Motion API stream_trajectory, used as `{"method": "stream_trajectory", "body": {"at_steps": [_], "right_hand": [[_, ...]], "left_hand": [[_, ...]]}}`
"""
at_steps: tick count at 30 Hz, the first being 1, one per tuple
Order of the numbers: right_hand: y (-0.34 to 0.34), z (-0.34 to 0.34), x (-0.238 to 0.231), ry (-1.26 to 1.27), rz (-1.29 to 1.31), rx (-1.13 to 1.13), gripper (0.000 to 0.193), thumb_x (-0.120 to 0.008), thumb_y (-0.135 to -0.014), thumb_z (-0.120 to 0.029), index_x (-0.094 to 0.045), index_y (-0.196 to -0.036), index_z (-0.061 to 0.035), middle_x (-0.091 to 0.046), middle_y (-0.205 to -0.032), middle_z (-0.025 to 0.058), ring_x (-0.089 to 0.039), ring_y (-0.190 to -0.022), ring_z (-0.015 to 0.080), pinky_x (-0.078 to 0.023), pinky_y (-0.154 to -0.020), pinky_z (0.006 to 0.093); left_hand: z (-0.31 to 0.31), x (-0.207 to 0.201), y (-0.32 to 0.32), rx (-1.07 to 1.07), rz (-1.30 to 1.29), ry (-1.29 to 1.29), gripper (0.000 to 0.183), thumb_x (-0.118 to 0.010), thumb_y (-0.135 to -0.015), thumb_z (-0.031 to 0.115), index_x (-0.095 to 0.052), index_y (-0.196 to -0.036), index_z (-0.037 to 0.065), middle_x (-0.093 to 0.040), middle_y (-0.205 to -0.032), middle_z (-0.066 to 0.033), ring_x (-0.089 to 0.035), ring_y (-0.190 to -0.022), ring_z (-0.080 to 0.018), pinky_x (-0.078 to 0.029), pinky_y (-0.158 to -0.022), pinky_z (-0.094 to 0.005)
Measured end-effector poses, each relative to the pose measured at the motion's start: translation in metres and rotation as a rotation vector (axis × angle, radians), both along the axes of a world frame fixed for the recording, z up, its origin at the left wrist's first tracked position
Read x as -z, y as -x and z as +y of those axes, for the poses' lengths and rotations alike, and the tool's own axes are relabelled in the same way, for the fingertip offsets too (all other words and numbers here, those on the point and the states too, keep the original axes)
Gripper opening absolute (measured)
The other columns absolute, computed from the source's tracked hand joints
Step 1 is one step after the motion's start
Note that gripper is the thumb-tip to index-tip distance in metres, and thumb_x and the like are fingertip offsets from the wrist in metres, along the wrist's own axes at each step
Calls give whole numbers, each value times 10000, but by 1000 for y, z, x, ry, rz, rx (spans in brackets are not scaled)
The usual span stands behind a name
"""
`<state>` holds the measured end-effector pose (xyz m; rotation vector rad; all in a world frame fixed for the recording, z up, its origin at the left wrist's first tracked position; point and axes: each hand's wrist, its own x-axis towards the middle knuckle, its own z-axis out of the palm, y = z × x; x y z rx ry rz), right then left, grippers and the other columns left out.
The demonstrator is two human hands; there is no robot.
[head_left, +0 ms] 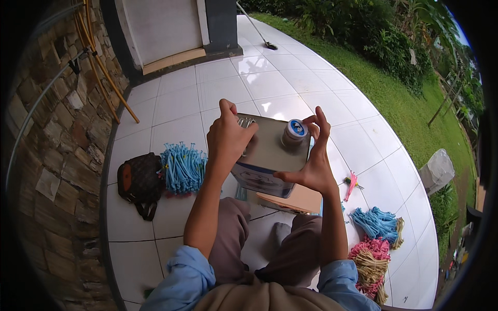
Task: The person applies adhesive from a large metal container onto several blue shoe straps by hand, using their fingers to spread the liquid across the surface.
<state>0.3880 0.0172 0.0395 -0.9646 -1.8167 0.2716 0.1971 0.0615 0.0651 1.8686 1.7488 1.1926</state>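
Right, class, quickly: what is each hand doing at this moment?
Left hand: closed on the metal can's top handle.
Right hand: fingers pinching the can's blue-topped cap.

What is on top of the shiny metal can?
On top of the metal can sits a round cap with a blue middle, touched by the right hand. The left hand grips a metal handle. What is inside is hidden.
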Motion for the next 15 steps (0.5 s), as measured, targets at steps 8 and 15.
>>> {"method": "stream_trajectory", "body": {"at_steps": [8,15], "right_hand": [[-40,2,35,163,-62,53,1335,-859,-412,-215,-9,-1436,-115,-299,-1229,171,-433,-1130,339,-366,-985,457],[-48,9,39,243,-66,71,1334,-867,-418,-238,-13,-1437,-120,-292,-1244,162,-432,-1155,320,-328,-1026,439]], "left_hand": [[20,36,-43,140,28,194,420,-658,-698,194,-353,-954,63,-591,-670,-165,-617,-648,-366,-484,-620,-426],[25,40,-52,149,100,136,369,-631,-729,193,-369,-955,67,-614,-687,-176,-638,-694,-369,-501,-642,-432]]}}
